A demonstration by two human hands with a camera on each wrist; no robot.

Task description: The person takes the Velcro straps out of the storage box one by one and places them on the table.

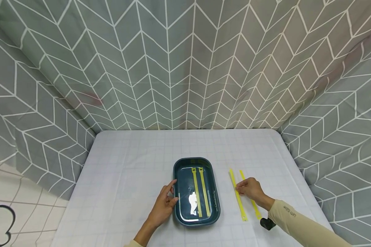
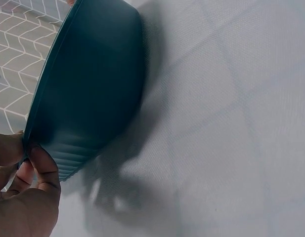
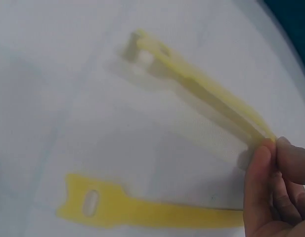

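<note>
A dark teal tray (image 1: 183, 181) stands on the table, its left rim pinched between the thumb and fingers of my left hand (image 1: 161, 207). The left wrist view shows the tray's outer wall (image 2: 93, 79) and the fingers (image 2: 43, 170) at its edge. Two yellow slotted cable straps (image 1: 196, 192) lie lengthwise inside the tray, side by side. To the right of the tray, my right hand (image 1: 253, 190) pinches another yellow strap (image 3: 206, 84) near its middle; its slotted end appears slightly raised above the cloth. A further yellow strap (image 3: 172, 212) lies flat beneath that hand.
A white cloth (image 1: 126, 178) with a faint grid covers the table. Just below the right wrist is a small black object (image 1: 267, 224). Grey chevron-patterned curtains (image 1: 179, 68) stand behind the table and on both sides.
</note>
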